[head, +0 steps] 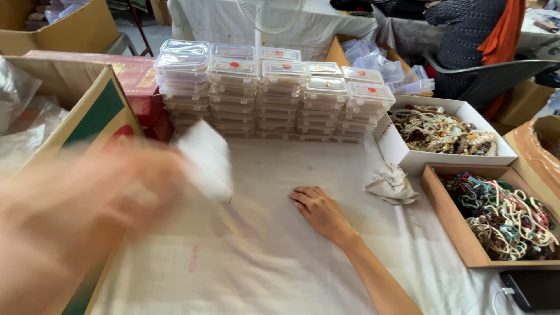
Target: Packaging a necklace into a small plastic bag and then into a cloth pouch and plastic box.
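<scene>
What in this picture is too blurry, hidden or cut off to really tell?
Head view:
- Left hand: smeared by motion; its grip on the white thing is unreadable, and so is what that thing is.
- Stacked clear boxes: contents too small to make out.
- Dark phone: cut off by the bottom right edge.
- Seated person: cut off by the top edge.
- Right hand lies flat on the cloth, clearly seen.

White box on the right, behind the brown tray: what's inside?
The white box holds a tangled heap of beaded jewellery in cream, gold and dark red. Lower layers and the box floor are covered. The right hand rests flat on the cloth, away from it.
</scene>
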